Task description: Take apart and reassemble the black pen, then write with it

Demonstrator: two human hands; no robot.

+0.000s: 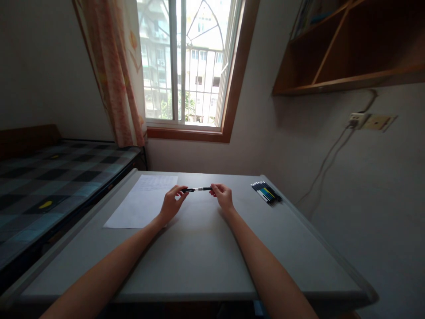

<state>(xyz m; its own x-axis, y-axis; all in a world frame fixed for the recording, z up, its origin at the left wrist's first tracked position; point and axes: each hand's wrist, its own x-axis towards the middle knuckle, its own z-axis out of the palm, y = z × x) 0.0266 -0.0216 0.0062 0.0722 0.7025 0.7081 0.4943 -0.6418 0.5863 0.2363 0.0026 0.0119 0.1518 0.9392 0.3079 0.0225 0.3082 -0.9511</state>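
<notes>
A slim pen, dark at both ends with a clear and silvery middle, is stretched level between my two hands above the table. The fingertips of my left hand pinch its dark left end, where a clip seems to show. My right hand grips the other end between thumb and fingers, covering the tip. Left of my left hand lies a white sheet of paper with faint writing along its top. To the right of my right hand rests a flat pack of several pens with blue and yellow on it.
The pale table spans the space before me, its far edge near the wall under a window. A bed with a checked cover stands at left. Cords hang from a wall socket at right, below a wooden shelf.
</notes>
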